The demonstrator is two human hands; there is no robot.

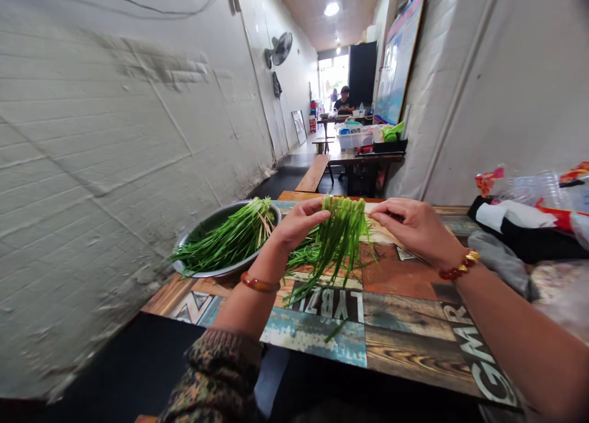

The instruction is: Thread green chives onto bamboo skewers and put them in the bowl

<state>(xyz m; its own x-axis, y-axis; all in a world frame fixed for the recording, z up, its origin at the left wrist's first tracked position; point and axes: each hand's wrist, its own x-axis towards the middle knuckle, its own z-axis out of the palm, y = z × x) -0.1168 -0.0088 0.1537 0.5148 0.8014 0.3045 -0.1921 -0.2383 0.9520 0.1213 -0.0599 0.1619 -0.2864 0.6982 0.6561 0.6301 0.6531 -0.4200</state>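
Note:
My left hand (301,223) is closed on the top of a bunch of green chives (343,236), whose long leaves hang down over the table. The stalks sit side by side in a row. At the right end of that row my right hand (411,226) pinches with thumb and forefinger, seemingly on a thin bamboo skewer that is mostly hidden. More loose chives (304,257) lie on the table behind the bunch. Beneath the right hand are several bamboo skewers (381,231). To the left, a metal bowl (225,271) holds skewered chives (225,236) with their sticks pointing out.
The patterned wooden table (405,318) carries plastic bags (499,260) and packaging (529,196) on the right. A white wall (92,165) runs close on the left. Beyond stand a bench (313,174), another table with a plastic bin (352,140), and a seated person (344,102).

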